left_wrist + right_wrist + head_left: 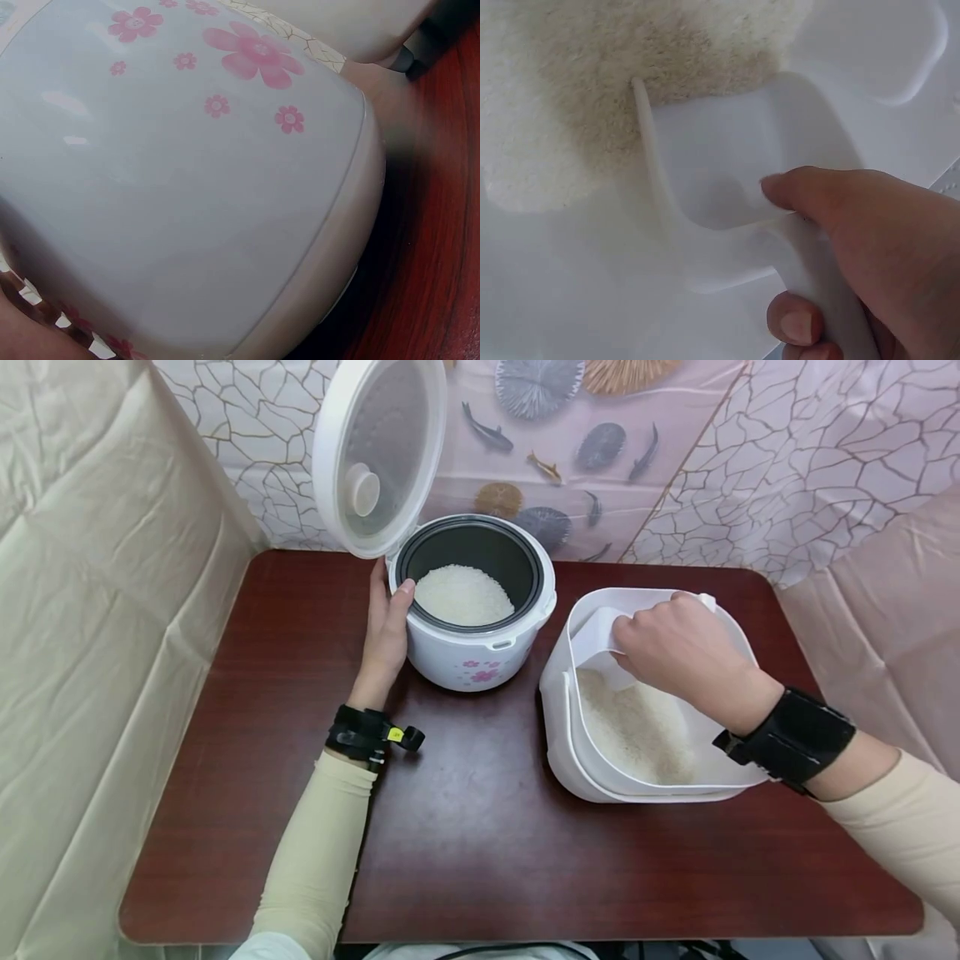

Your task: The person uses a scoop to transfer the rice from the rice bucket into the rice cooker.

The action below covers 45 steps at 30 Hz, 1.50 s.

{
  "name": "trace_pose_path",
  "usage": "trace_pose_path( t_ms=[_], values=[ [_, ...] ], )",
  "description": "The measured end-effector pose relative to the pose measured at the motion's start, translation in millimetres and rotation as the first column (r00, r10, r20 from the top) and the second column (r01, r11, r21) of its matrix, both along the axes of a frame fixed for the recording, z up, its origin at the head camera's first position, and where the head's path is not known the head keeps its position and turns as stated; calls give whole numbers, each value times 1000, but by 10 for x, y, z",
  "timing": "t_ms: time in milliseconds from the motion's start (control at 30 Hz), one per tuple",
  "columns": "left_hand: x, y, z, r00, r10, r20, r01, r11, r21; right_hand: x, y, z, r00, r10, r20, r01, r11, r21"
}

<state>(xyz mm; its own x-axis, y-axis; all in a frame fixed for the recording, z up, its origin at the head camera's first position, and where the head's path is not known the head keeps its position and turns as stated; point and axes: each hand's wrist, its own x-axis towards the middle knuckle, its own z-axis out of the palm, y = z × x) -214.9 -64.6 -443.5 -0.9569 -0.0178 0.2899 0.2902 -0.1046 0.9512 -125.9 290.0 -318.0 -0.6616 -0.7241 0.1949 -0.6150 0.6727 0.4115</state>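
A white rice cooker (472, 656) with pink flowers stands with its lid (378, 452) raised; white rice (463, 596) lies in its dark inner pot (480, 550). My left hand (386, 639) holds the cooker's left side, thumb at the rim. In the left wrist view the cooker's body (187, 187) fills most of the picture and hides much of that hand. Inside a white rice bin (558, 727), my right hand (682, 647) grips the handle of a white scoop (712, 157). The scoop holds no rice, and its front edge is at the rice (592, 97) in the bin.
Both containers stand on a dark red-brown table (465, 843), the bin to the right of the cooker. A patterned cloth (570, 452) hangs behind the table, with pale padded sheets (97, 635) at the sides.
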Motion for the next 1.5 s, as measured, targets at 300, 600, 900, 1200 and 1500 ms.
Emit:
trace_pose_path(
  t_ms=[300,600,900,1200,1500],
  values=[
    [-42,-50,-6,1000,-3,-30,4,1000,8,-258,33,-23,970,-122,212,101,989,109],
    [-46,-26,-33,999,-27,-41,28,999,16,-378,109,-165,866,-195,461,149,980,134],
    [-36,-55,-36,999,-21,-46,21,1000,11,-390,107,-186,842,-187,506,150,982,114],
    [-58,-30,11,998,-20,-59,21,1000,21,-401,78,-217,680,-226,697,156,974,164],
    [-32,-47,6,999,-17,-28,17,1000,-6,-423,106,-254,516,-219,828,138,975,172]
  ],
)
